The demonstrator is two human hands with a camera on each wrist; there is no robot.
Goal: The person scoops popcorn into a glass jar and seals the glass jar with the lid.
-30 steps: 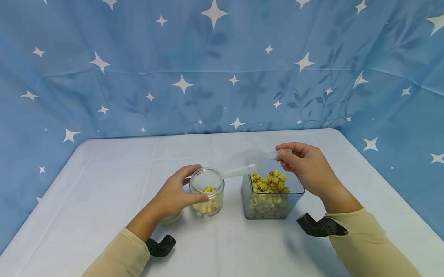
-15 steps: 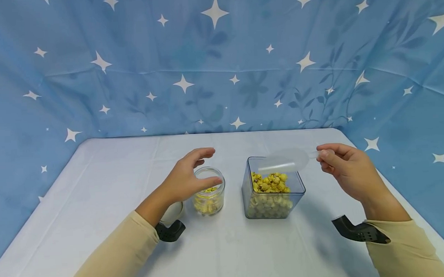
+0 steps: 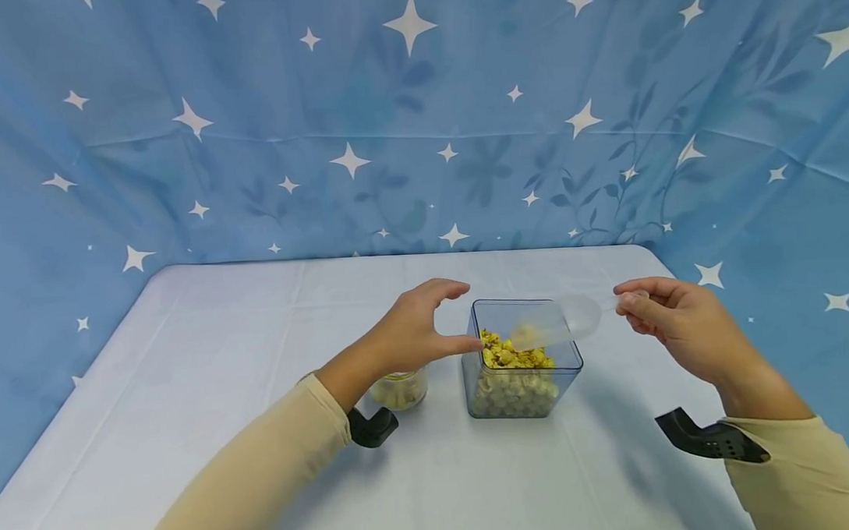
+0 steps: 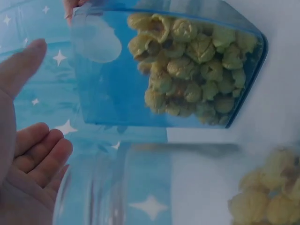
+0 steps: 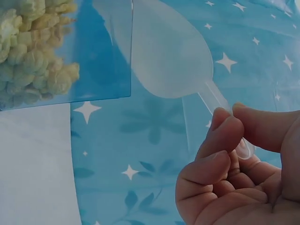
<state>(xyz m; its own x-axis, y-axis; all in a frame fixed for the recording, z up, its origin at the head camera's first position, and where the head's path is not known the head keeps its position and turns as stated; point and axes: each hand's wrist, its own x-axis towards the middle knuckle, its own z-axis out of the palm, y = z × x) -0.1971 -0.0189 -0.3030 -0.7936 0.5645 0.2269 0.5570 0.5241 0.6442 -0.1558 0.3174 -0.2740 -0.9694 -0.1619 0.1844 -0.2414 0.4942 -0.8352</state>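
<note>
My right hand [image 3: 679,326] pinches the handle of a translucent plastic scoop [image 5: 173,56] between thumb and fingertips. The scoop's bowl tilts down over the popcorn [image 3: 506,356] in a clear bluish square container [image 3: 477,400]. My left hand [image 3: 413,328] has its thumb and fingers spread wide at the container's left side and holds nothing; whether the thumb touches the rim I cannot tell. Below the left wrist stands a round glass jar [image 3: 399,394], partly hidden, with some popcorn [image 4: 267,197] at its bottom.
Everything stands on a white-covered table [image 3: 223,334]. A blue curtain [image 3: 362,80] with white stars hangs behind it and along the sides. Most of a round object left of the jar is hidden behind the left forearm.
The left hand has let go of the jar and moved right to the container. The right hand has drawn the scoop rightward from beside the jar, and its bowl now dips over the popcorn.
</note>
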